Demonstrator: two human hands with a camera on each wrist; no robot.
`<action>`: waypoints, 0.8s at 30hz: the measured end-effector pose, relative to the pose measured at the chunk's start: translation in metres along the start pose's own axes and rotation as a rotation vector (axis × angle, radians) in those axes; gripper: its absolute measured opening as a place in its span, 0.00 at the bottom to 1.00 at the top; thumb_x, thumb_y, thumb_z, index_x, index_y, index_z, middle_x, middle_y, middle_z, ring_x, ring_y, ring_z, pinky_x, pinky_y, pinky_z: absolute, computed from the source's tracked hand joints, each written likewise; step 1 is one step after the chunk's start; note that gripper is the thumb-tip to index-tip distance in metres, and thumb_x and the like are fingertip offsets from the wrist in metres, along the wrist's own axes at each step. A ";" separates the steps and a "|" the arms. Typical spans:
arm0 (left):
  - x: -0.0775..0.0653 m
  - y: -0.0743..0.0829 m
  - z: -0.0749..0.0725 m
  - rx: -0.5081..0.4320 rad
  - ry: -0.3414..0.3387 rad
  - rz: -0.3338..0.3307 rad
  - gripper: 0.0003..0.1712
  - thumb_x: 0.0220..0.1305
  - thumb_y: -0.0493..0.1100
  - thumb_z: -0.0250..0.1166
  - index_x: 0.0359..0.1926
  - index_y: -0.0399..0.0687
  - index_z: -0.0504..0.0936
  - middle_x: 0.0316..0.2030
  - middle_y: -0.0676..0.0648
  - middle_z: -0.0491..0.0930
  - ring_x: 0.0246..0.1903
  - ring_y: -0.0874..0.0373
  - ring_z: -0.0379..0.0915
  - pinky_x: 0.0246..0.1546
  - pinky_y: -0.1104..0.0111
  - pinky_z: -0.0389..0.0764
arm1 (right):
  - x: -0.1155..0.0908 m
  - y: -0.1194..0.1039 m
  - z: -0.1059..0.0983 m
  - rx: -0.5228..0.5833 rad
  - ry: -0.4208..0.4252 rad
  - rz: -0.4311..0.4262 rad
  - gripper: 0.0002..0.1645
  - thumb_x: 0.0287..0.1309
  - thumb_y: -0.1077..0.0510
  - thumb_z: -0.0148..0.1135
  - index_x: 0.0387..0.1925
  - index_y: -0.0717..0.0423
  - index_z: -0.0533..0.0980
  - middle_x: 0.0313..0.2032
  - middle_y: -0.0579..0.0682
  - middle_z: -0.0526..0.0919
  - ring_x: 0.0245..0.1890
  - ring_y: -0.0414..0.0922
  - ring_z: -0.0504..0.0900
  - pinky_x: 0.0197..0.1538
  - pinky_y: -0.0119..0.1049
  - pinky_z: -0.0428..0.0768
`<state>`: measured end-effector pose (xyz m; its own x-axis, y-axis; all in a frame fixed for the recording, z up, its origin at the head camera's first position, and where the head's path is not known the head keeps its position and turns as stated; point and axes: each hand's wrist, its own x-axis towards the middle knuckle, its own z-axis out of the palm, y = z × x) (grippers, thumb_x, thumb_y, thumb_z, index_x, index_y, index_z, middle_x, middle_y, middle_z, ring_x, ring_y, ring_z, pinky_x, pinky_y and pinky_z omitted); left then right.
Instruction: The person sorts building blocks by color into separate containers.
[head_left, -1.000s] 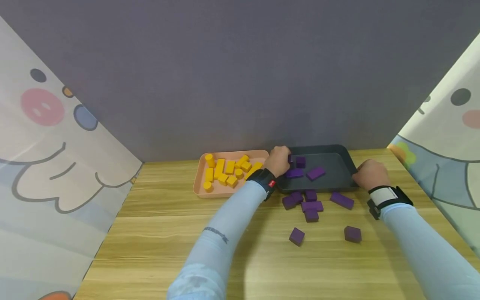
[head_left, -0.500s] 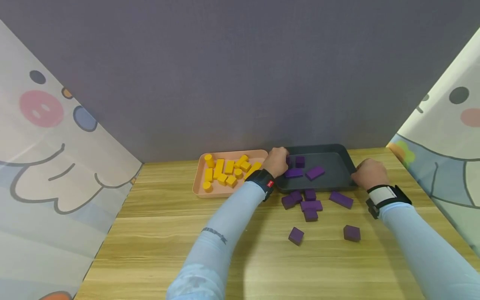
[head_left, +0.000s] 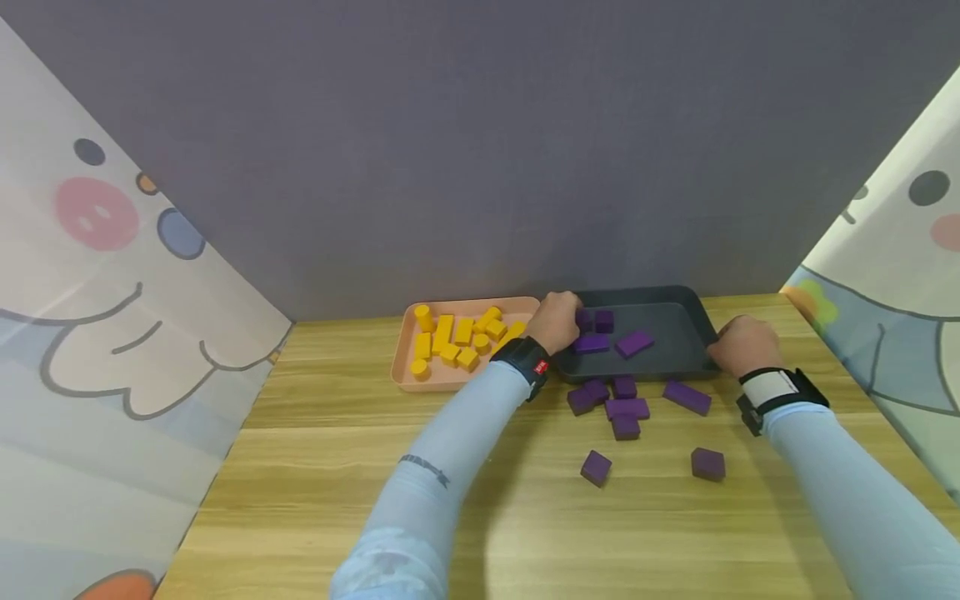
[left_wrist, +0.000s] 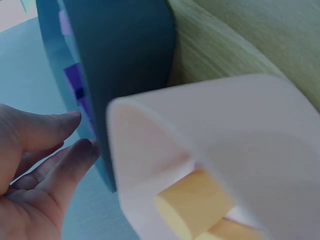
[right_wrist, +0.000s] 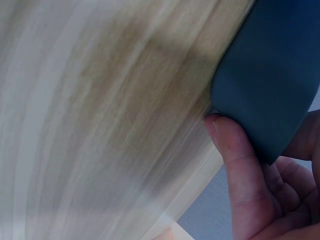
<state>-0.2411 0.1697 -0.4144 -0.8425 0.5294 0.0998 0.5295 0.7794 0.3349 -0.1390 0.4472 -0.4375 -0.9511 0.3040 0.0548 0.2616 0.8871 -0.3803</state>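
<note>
Your right hand (head_left: 746, 345) pinches the right end of the dark grey rectangular tray (head_left: 670, 329); your left hand (head_left: 556, 323), thumb and finger slightly parted, is at its left end (whether gripping, I cannot tell). It sits beside the peach rectangular tray (head_left: 431, 386), purple block (head_left: 634, 343) inside.

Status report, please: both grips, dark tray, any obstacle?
Right grip holds dark tray, right end. Left grip at left end, contact unclear. Purple blocks on near side.

One dark-grey rectangular tray (head_left: 678, 342) shows four purple blocks (head_left: 634, 343) inside, eight before it. Left of it, one peach tray (head_left: 442, 385) shows eleven yellow blocks (head_left: 442, 335).
</note>
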 end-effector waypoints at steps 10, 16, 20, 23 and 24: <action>-0.044 0.010 -0.022 0.021 0.065 0.173 0.22 0.67 0.46 0.63 0.61 0.48 0.79 0.58 0.50 0.81 0.57 0.58 0.78 0.58 0.69 0.79 | 0.009 -0.002 0.001 0.004 0.035 -0.073 0.23 0.43 0.62 0.60 0.01 0.52 0.64 0.06 0.40 0.60 0.12 0.42 0.61 0.18 0.34 0.56; -0.097 0.017 -0.025 0.166 0.078 0.346 0.32 0.71 0.57 0.56 0.70 0.47 0.68 0.69 0.43 0.70 0.73 0.49 0.60 0.75 0.57 0.58 | 0.017 -0.005 0.001 0.011 0.024 -0.064 0.21 0.44 0.62 0.61 0.02 0.54 0.67 0.06 0.42 0.63 0.13 0.44 0.63 0.19 0.35 0.57; -0.131 0.019 -0.016 0.199 -0.023 0.356 0.42 0.70 0.66 0.51 0.77 0.55 0.52 0.77 0.41 0.52 0.77 0.40 0.43 0.74 0.46 0.54 | 0.022 -0.008 -0.002 0.005 0.025 -0.065 0.20 0.45 0.61 0.61 0.03 0.57 0.71 0.07 0.44 0.67 0.15 0.47 0.66 0.19 0.36 0.60; -0.151 0.021 -0.006 0.215 -0.130 0.345 0.48 0.69 0.68 0.50 0.79 0.62 0.38 0.79 0.41 0.38 0.77 0.36 0.32 0.72 0.40 0.55 | 0.026 -0.008 -0.003 -0.008 0.021 -0.055 0.19 0.46 0.60 0.62 0.05 0.59 0.72 0.08 0.46 0.69 0.17 0.49 0.69 0.19 0.36 0.62; -0.157 0.022 -0.002 0.228 -0.163 0.346 0.49 0.69 0.68 0.50 0.79 0.64 0.34 0.79 0.42 0.35 0.77 0.36 0.30 0.71 0.40 0.55 | 0.026 -0.008 -0.004 -0.014 0.019 -0.049 0.19 0.46 0.59 0.62 0.05 0.59 0.73 0.09 0.47 0.70 0.18 0.50 0.69 0.19 0.36 0.63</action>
<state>-0.0976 0.1026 -0.4208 -0.5951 0.8035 0.0144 0.8010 0.5917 0.0909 -0.1654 0.4500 -0.4294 -0.9595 0.2669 0.0904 0.2177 0.9058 -0.3635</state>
